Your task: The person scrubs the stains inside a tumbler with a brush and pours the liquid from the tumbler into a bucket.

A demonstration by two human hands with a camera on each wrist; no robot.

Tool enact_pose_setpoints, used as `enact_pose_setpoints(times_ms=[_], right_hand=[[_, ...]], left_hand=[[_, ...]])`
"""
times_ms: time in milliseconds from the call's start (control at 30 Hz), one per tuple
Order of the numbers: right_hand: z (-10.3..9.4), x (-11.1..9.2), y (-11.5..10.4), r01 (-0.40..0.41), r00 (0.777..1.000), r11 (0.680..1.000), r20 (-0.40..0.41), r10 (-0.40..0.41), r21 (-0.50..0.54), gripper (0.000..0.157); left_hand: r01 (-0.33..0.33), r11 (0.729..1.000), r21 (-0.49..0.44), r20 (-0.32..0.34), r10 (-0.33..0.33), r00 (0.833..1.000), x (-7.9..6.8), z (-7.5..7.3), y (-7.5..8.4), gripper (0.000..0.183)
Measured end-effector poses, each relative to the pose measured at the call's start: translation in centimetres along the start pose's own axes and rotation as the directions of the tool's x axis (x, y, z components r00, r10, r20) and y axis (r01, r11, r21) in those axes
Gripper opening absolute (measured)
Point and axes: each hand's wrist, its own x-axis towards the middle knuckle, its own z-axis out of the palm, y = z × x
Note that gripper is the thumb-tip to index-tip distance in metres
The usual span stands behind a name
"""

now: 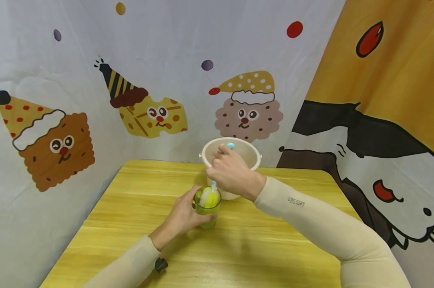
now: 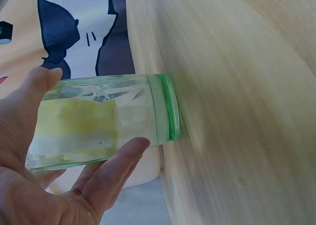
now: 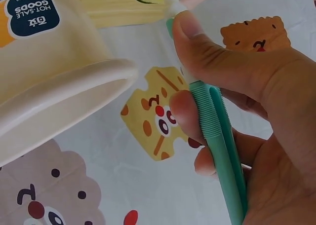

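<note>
My left hand (image 1: 183,214) grips a clear, green-tinted glass (image 2: 136,106), thumb on one side and fingers round the other. The glass stands upright, its thick base right at the wooden tabletop. Inside it sits the yellow and white sponge head (image 1: 210,197) of a cup brush. From above, my right hand (image 1: 233,172) holds that brush by its ribbed teal handle (image 3: 217,131), thumb and fingers wrapped round it. Part of the brush's neck is hidden behind the right hand in the head view.
Just behind the glass stands a cream bucket (image 1: 251,150) with a label on its side, partly covered by the right hand. The yellow wooden table (image 1: 148,180) ends at a cartoon-printed curtain (image 1: 166,48) at the back. A small black object (image 1: 161,265) is at the left wrist.
</note>
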Motion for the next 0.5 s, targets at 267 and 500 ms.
enact_pose_setpoints(times_ms=[267,500], right_hand=[[-0.4,-0.7,-0.3,0.014,0.999,0.999,-0.052,-0.016,-0.042,0.019],[-0.8,-1.1,-0.6,0.019,1.0,0.998,-0.011,-0.019,-0.061,0.016]], left_hand=[[0.001,1.0,0.006,-0.004,-0.001,1.0,0.0,-0.2,0.3,0.087],[-0.015,1.0,-0.003,-0.011,0.015,1.0,-0.1,0.0,0.3,0.085]])
